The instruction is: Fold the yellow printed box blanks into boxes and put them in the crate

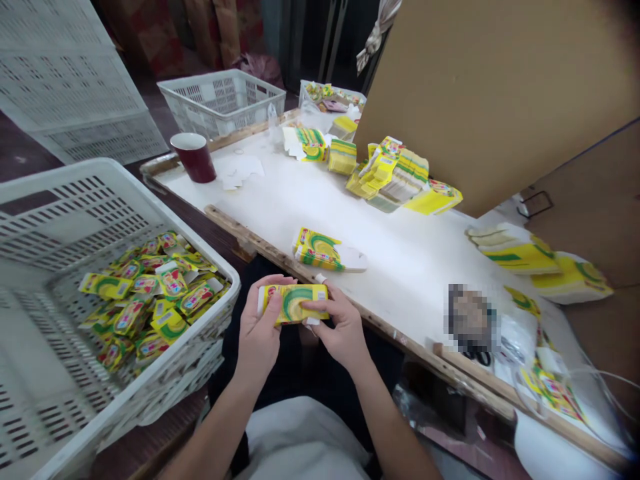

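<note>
A small yellow and green printed carton (295, 303) is held over my lap, just off the table's front edge. My left hand (265, 320) grips its left end, thumb across the printed front. At the right end my right hand (343, 327) has its fingers closed on the carton, with white tips showing around the fingers. Close ahead on the table lies a short stack of flattened cartons (320, 250), white flaps pointing right. To my left, a white plastic crate (220, 267) contains many small yellow cartons (150, 293) in a loose heap.
A dark red mug (195, 159) stands at the table's far left. Bundled carton blanks (390, 170) lie along a large cardboard sheet (490, 87). Black-handled scissors (477, 357) and plastic wrap (517, 333) are at right. Another white crate (223, 100) stands behind the mug.
</note>
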